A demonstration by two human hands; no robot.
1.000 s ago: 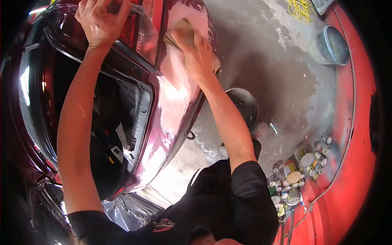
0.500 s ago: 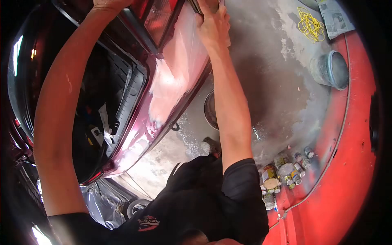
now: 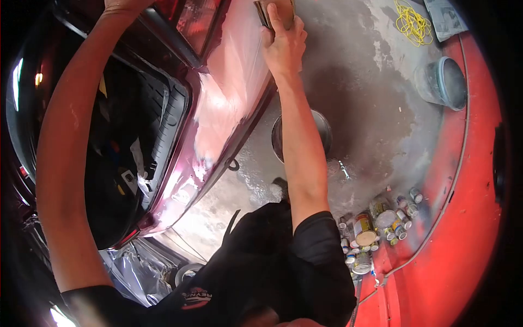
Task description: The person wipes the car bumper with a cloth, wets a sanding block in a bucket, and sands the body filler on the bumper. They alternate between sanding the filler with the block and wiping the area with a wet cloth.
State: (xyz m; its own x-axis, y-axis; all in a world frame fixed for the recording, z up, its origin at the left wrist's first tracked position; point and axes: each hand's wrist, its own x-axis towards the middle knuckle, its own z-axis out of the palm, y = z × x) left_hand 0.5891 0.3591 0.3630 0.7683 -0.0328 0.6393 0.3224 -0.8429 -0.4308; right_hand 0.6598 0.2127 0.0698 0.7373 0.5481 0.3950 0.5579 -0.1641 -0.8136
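Observation:
My right hand point(image 3: 284, 46) is closed round a brown sanding block point(image 3: 286, 10), which looks wrapped in sandpaper. Hand and block are at the outer edge of a maroon car's rear panel point(image 3: 220, 103), whose surface shows pale pinkish filler patches. The hand hides part of the block, and its top is cut off by the frame. At the upper left, my left hand point(image 3: 124, 4) is near the car's rear opening and a red tail light point(image 3: 199, 24). Its fingers lie beyond the frame edge, so whether it grips anything is hidden.
A round dark basin point(image 3: 322, 128) stands on the wet floor, partly behind my right forearm. Further right are a grey bucket point(image 3: 433, 82), a yellow cord point(image 3: 412, 24) and a red car panel point(image 3: 468, 191). Several cans point(image 3: 364, 229) cluster near its edge. Black trim point(image 3: 169, 117) borders the open trunk.
My right hand and the block have come down the panel a little, toward my body. More of the block now shows. The view has shifted slightly, and more of the basin is visible.

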